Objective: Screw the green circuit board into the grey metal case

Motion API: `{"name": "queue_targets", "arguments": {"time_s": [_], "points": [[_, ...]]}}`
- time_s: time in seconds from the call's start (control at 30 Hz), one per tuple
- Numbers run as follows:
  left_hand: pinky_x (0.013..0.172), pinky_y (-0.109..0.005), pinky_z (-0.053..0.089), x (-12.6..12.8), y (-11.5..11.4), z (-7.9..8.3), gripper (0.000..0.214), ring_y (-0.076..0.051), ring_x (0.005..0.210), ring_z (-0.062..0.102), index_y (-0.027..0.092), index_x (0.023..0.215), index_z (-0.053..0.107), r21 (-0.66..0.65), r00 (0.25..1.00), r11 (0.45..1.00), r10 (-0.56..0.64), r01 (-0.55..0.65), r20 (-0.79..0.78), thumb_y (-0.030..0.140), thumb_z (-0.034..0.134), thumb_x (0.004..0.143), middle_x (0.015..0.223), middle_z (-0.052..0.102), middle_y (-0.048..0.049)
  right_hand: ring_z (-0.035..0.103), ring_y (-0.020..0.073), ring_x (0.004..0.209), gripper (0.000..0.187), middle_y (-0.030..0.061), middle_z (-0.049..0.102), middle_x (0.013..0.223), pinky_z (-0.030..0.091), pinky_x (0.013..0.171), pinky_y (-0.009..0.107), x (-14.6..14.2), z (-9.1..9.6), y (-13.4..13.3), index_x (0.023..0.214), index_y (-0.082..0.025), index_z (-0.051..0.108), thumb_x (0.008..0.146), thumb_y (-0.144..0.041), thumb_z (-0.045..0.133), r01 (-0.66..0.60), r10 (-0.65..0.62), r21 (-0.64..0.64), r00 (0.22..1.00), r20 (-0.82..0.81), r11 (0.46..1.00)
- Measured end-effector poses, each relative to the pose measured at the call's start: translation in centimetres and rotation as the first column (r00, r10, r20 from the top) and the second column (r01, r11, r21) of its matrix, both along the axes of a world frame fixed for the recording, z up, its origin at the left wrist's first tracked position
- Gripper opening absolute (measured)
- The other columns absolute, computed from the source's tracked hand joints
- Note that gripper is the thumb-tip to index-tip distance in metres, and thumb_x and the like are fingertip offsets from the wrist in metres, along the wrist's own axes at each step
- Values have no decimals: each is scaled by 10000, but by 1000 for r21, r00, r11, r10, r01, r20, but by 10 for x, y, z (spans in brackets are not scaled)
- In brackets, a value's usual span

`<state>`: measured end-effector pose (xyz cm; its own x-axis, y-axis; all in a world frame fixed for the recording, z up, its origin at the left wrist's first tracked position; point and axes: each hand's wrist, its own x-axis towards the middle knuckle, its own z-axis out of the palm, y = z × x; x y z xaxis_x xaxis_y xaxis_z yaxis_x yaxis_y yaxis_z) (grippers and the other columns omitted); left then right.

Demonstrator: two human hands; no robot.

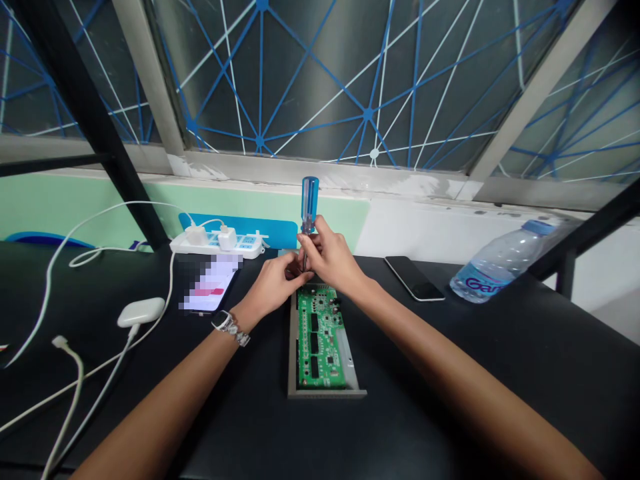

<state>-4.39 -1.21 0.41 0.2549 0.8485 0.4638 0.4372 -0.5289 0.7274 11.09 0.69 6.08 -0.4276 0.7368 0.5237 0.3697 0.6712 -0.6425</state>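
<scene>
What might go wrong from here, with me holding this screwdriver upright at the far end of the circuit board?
The screwdriver might slip and nick your left hand, which is close to its shaft.
A slip could also scratch the green circuit board, whose components are exposed.

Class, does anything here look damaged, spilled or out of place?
Yes: the window sill looks worn, its paint patchy. Also, a loose cable at left ends in an unplugged connector. I see no spills.
</scene>
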Motion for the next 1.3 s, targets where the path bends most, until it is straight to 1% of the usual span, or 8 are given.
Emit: {"name": "queue_targets", "arguments": {"time_s": [0.23, 0.53, 0.63, 0.73, 0.87, 1.03, 1.17, 1.3], "points": [[676, -272, 508, 7, 2, -8, 181, -177, 723, 649, 162, 833, 577, -78, 975, 997, 31, -14, 219, 319, 665, 828, 769, 661, -26, 627, 155, 595, 128, -18, 628, 685, 466, 599, 296, 2, 0, 0, 969, -254, 374, 961, -356, 451, 13, -13, -14, 1000, 9, 1000], [711, -284, 536, 9, 3, -9, 168, -191, 749, 684, 132, 791, 644, -124, 938, 992, 13, 32, 347, 292, 696, 799, 775, 697, -47, 623, 151, 557, 166, -26, 628, 679, 467, 566, 282, 4, -2, 0, 994, -252, 379, 956, -386, 469, -20, 19, -44, 999, -25, 999], [779, -317, 550, 6, 7, -12, 159, -215, 815, 711, 130, 838, 686, -154, 935, 985, -14, 73, 354, 284, 696, 803, 851, 738, -72, 618, 138, 526, 192, -25, 628, 694, 484, 542, 273, 5, -1, 2, 1026, -249, 396, 947, -397, 491, -37, 33, -98, 999, -41, 994], [813, -342, 549, 2, 11, -13, 188, -230, 847, 717, 128, 864, 706, -187, 931, 974, -53, 127, 360, 307, 685, 815, 892, 753, -89, 626, 124, 513, 211, -13, 623, 761, 509, 500, 259, 9, 1, 5, 1025, -238, 433, 925, -394, 535, -117, 106, -200, 992, -66, 973], [840, -346, 535, 1, 10, -8, 202, -222, 867, 706, 129, 852, 703, -201, 931, 962, -107, 186, 350, 324, 652, 840, 888, 752, -87, 649, 126, 551, 224, 6, 602, 840, 537, 459, 249, 14, 5, 9, 1029, -199, 499, 872, -317, 608, -272, 237, -365, 961, -140, 890], [820, -333, 532, 0, 8, -3, 175, -204, 866, 692, 142, 857, 688, -197, 947, 958, -146, 207, 288, 296, 604, 862, 892, 741, -68, 659, 106, 593, 211, 85, 665, 992, 549, 493, 233, 19, 16, 6, 1050, -134, 572, 861, -226, 587, -321, 278, -457, 947, -160, 829], [832, -342, 528, -2, 10, -5, 197, -200, 881, 683, 144, 886, 685, -178, 958, 960, -176, 218, 227, 291, 556, 897, 898, 730, -65, 660, 109, 590, 163, 55, 692, 854, 546, 513, 233, 22, 19, 6, 968, -126, 613, 866, -252, 591, -311, 277, -459, 950, -143, 832], [903, -358, 516, 1, 7, -4, 168, -203, 960, 680, 147, 946, 662, -145, 952, 961, -197, 234, 235, 263, 549, 903, 984, 721, -82, 655, 120, 562, 152, 13, 666, 689, 530, 503, 234, 22, 17, 9, 888, -134, 633, 845, -280, 630, -280, 251, -416, 960, -122, 865]]}}
